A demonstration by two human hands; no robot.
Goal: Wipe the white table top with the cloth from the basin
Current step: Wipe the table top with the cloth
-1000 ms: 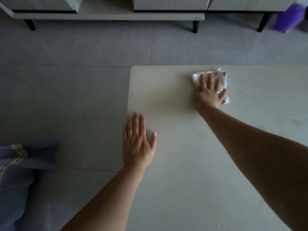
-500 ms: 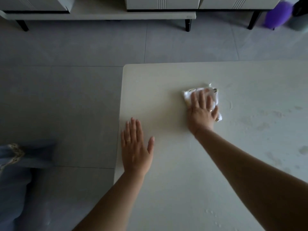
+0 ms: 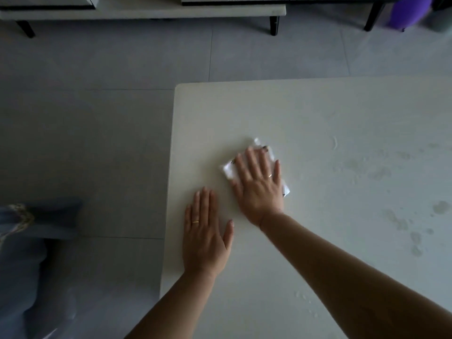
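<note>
A small white cloth (image 3: 228, 169) lies flat on the white table top (image 3: 318, 113), near its left edge. My right hand (image 3: 259, 184) presses down on the cloth with straight, spread fingers and covers most of it. My left hand (image 3: 204, 231) rests flat on the table just to the left and nearer to me, fingers straight, touching nothing else. Wet smears and droplets (image 3: 381, 172) mark the table surface to the right. No basin is in view.
The table's left edge (image 3: 168, 192) borders grey tiled floor (image 3: 97, 118). A low white cabinet on black legs (image 3: 274, 23) stands at the far side. A purple object (image 3: 408, 11) sits at the top right, and blue fabric (image 3: 24, 253) lies at the lower left.
My right hand has drawn the cloth from the table's far edge toward me and to the left, close to my left hand. The left hand has stayed flat on the table.
</note>
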